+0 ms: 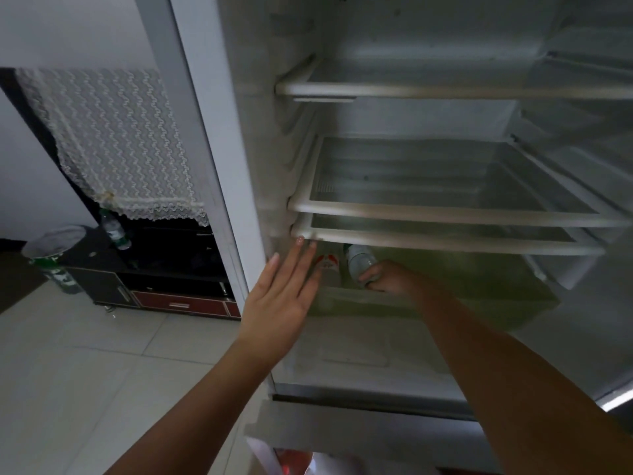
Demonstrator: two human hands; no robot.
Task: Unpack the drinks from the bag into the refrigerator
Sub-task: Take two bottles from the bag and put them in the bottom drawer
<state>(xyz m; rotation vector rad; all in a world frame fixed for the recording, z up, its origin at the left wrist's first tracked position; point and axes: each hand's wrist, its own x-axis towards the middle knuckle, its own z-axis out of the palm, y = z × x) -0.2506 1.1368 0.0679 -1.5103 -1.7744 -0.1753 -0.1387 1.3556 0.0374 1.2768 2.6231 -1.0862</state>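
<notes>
The refrigerator stands open, with two white-framed glass shelves (445, 214) close together and a greenish drawer (479, 303) below them. My right hand (387, 277) reaches under the lower shelf and grips a clear plastic bottle (359, 260) lying in the drawer. Beside it on the left lies a bottle with a red and white label (329, 265). My left hand (281, 289) is spread flat, fingers straight, its fingertips at the front left corner of the lower shelf frame. A bit of the bag (301, 462), red and white, shows at the bottom edge.
An upper shelf (411, 89) sits higher in the refrigerator. To the left stands a dark TV cabinet (171, 279) under a lace cloth (113, 138), with a green-labelled bottle (114, 231) and a bin (54, 262) beside it. Pale floor tiles lie below.
</notes>
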